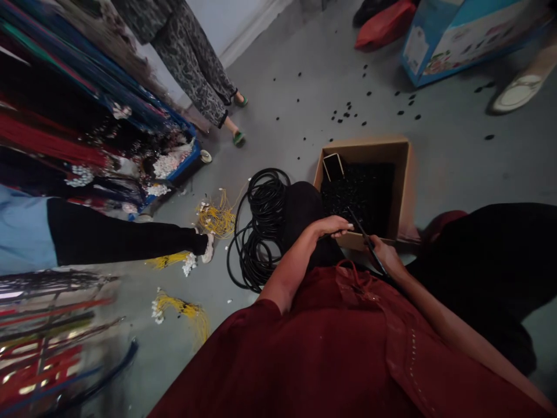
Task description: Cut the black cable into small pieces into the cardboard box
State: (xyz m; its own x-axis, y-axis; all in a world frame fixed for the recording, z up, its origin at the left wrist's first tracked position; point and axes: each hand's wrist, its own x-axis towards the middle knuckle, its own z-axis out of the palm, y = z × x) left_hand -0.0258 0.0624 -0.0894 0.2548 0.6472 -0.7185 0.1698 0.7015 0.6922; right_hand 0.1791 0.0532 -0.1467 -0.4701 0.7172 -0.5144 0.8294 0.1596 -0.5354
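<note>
Floor: grey and smooth, running under everything around me (pixel 456 151).
My top: dark red (pixel 331 348), filling the lower middle of my view.
Loaded cart: a blue-edged cart (pixel 187 157) on my left, heaped with dark, red and blue strands with white ends.
Co-workers: one in patterned trousers (pixel 191 64) and green shoes beyond the cart; another in black trousers (pixel 126 232) and a light blue top to my left.
Printed carton: blue and white (pixel 461 43), ahead to the right, near a white shoe (pixel 517 92).
Cardboard box: open (pixel 404 191), right in front of me, with a heap of small black pieces (pixel 357 188) inside.
Black coils: loops of cord or tubing (pixel 265 203) on the floor, left of the box, beside my dark knee (pixel 302 215).
Yellow bundles: thin wires with white ends (pixel 217 220), left of the coils.
My right hand: fingers closed round the thin black length (pixel 357 222), at the near edge of the box (pixel 387 255).
My left hand: by the length's upper part (pixel 333 226), fingers curled; I can't tell whether they grip anything.
Black bits: scattered on the floor beyond the box (pixel 347 114).
</note>
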